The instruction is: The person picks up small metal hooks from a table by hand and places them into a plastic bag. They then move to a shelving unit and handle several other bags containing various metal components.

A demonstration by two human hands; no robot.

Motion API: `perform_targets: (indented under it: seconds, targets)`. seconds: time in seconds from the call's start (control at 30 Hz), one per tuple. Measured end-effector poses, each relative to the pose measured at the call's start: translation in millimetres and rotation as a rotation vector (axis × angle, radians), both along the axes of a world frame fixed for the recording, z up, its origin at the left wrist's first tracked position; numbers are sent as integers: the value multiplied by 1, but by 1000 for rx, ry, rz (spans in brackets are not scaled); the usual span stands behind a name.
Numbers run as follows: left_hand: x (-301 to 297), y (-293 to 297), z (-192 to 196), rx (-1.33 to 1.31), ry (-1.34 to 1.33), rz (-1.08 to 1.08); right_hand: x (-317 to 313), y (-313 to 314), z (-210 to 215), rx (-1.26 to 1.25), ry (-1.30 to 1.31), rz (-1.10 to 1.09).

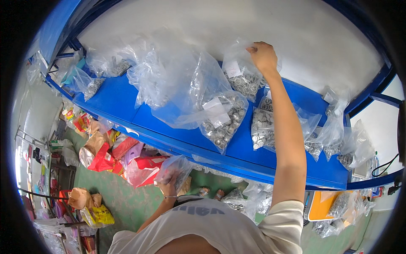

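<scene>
My right hand (264, 56) reaches to the back of a blue shelf (163, 129), its fingers closed at the top of a clear plastic bag of metal rings (245, 84). A white paper slip shows inside that bag. Just in front lies another bag of metal rings (230, 127), also with a white slip. Under my right forearm is a bag of flat metal pieces (263, 125), partly hidden. Low beside my body, below the shelf edge, my left hand (168, 185) is closed on a clear plastic bag (177, 167); its contents are hard to make out.
A heap of crumpled clear bags (169, 80) covers the shelf's middle. Smaller filled bags (332, 142) sit at its right end. Red and brown sacks (114, 154) are piled on the green floor to the left. A metal rack (63, 169) stands farther left; an orange-topped surface (323, 207) is at right.
</scene>
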State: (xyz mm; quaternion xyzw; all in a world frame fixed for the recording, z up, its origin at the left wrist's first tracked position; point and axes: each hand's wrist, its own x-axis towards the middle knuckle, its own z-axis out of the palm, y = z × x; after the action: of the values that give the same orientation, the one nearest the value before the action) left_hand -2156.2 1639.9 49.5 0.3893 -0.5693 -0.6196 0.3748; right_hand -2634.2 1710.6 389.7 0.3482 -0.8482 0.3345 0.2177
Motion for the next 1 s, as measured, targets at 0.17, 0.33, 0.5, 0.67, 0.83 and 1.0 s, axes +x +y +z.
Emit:
perform_targets:
  seconds: [0.17, 0.33, 0.5, 0.67, 0.83, 1.0]
  targets:
    - [-2, 4, 36, 171, 143, -44, -22, 3, -4, -181, -105, 46]
    - [5, 5, 31, 188, 152, 14, -29, 3, -6, -216, -185, 32]
    - [8, 4, 37, 148, 164, -21, -34, 9, -7, -273, -246, 63]
    - [14, 4, 39, 186, 78, 41, -22, 10, 1, -144, -253, 17]
    - [6, -1, 46, 76, 70, -59, 34, 13, 16, -236, 181, -57]
    - [-2, 1, 41, 231, 260, -10, 190, -20, 35, 93, 256, 525]
